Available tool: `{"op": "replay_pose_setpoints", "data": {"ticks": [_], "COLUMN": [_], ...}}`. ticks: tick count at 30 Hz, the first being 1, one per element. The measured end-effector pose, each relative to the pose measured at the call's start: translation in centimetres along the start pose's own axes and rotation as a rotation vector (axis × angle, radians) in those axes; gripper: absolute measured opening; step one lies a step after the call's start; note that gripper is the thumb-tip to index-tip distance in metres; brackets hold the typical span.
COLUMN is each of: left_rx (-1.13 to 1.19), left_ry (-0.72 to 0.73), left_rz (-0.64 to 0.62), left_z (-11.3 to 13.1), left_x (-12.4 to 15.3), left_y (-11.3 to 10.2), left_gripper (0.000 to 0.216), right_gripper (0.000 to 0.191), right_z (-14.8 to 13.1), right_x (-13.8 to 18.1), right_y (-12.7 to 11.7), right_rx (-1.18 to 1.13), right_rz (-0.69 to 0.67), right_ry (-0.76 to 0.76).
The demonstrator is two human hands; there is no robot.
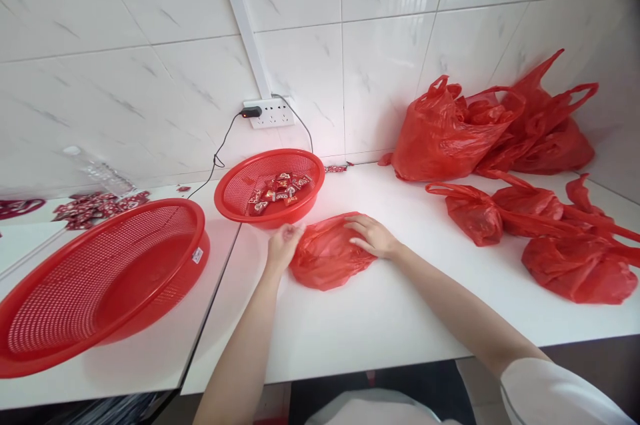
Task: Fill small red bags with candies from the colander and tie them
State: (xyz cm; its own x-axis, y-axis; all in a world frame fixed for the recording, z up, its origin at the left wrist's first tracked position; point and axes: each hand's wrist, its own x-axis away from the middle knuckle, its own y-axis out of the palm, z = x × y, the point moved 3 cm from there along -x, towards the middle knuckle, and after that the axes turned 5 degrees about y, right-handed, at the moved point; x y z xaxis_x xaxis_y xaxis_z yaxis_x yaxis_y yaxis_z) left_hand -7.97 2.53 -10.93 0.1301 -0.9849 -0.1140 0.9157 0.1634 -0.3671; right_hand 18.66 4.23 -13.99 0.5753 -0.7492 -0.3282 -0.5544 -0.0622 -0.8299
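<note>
A thin red plastic bag (327,255) lies crumpled on the white table, between my two hands. My left hand (284,246) pinches the bag's left edge, its fingers pressed together. On the bag's right side rests my right hand (371,235), fingers spread and lying over the plastic. Just behind the bag stands a red mesh basket (235,211) with several small wrapped packets (280,191) in it, close to my left hand. Whether anything is inside the bag cannot be made out.
At left, a larger red basket (150,305) sits across from a pile of red packets (90,208) and a clear plastic bottle (103,171). Filled red bags (445,135) stand at the back right, with smaller tied bags (575,268) nearer. A cable (216,161) runs from a wall socket (273,113).
</note>
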Motion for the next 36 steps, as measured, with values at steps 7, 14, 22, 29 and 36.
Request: {"op": "replay_pose_setpoints", "data": {"ticks": [7, 14, 22, 29, 36], "left_rx": [0.784, 1.012, 0.946, 0.949, 0.932], "left_ry": [-0.647, -0.492, -0.294, -0.186, -0.189], "left_rz": [-0.022, 0.069, 0.079, 0.018, -0.062], "left_z": [0.2, 0.7, 0.0, 1.1, 2.1], "left_x": [-2.4, -2.0, -0.3, 0.4, 1.7], "left_y": [-1.1, -0.6, -0.2, 2.4, 4.2], "left_gripper": [0.057, 0.025, 0.006, 0.018, 0.029], "right_gripper": [0.039, 0.039, 0.033, 0.02, 0.034], "right_z": [-0.2, 0.0, 0.6, -3.0, -6.5], "right_x": [0.3, 0.7, 0.8, -1.7, -7.1], "right_y": [-0.8, -1.0, -1.4, -5.4, -5.4], "right_rx": [-0.033, -0.047, -0.109, -0.096, 0.183], "right_rz": [0.215, 0.25, 0.462, 0.742, 0.315], "right_ry": [0.073, 0.123, 0.155, 0.007, 0.135]}}
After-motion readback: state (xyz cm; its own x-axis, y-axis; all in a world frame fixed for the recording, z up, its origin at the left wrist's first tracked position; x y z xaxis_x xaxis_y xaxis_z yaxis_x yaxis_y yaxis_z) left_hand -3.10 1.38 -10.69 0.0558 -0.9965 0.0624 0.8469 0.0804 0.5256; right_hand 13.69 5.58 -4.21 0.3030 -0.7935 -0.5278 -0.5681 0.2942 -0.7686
